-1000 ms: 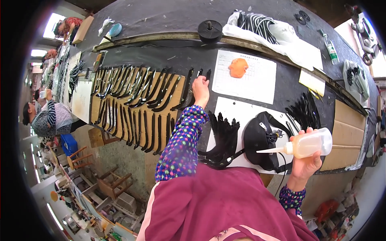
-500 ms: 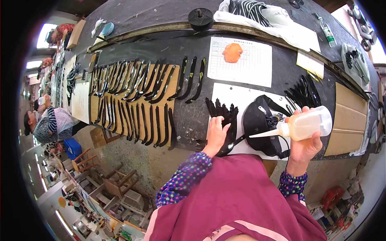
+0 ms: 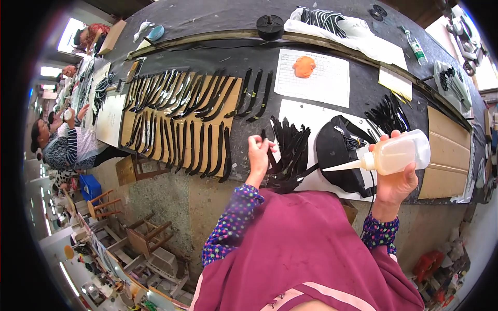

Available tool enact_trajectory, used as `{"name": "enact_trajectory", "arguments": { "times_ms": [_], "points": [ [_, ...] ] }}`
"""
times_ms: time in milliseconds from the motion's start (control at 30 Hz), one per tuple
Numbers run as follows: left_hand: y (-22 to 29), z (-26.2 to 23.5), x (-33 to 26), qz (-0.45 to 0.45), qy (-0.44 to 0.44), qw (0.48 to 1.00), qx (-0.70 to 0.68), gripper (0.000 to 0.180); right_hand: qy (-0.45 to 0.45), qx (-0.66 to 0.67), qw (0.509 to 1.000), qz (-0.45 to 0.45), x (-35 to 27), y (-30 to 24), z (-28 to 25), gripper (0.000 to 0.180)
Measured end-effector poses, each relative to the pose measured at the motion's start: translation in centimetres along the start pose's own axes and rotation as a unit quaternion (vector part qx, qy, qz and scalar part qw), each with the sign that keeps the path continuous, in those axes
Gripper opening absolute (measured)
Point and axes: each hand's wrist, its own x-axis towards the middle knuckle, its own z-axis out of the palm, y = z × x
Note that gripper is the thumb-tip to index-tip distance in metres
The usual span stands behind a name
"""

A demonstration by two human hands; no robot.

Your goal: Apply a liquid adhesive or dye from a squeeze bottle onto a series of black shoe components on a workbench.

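My right hand (image 3: 393,181) is wrapped round a clear squeeze bottle (image 3: 402,153) of pale yellowish liquid, its long white nozzle pointing left above a black waist pouch (image 3: 337,150). Pinched in my left hand (image 3: 258,155) is a thin black strip (image 3: 263,136), its tip showing above the fingers. Close on the right of that hand lies a bundle of black strips (image 3: 291,147). Further left, two rows of curved black strips (image 3: 199,145) lie on a cardboard sheet (image 3: 210,129). A few more curved strips (image 3: 254,98) rest on the dark table beside it.
Behind lie a printed sheet (image 3: 332,83) with an orange lump (image 3: 304,66), and a long rail (image 3: 218,39) bearing a black spool (image 3: 270,27). More black strips (image 3: 386,116) and cardboard (image 3: 448,155) are on the right. Another person (image 3: 65,145) works at far left.
My left hand has moved left from the bundle, now with a strip between its fingers. The bottle stays in my right hand, almost unmoved. The view has shifted slightly.
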Motion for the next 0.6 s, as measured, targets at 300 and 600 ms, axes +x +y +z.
{"name": "enact_trajectory", "arguments": {
  "times_ms": [300, 600],
  "points": [
    [9.8, -2.9, -2.1, 0.061, -0.006, 0.991, -0.122, 0.019, -0.058, 0.013, 0.998, 0.027, -0.8, 0.2, 2.7, 0.071],
    [21.8, -1.8, -11.0, -0.086, -0.233, 0.968, -0.04, 0.021, -0.172, -0.036, 0.984, -0.033, -1.2, -0.5, 5.5, 0.077]
  ]
}}
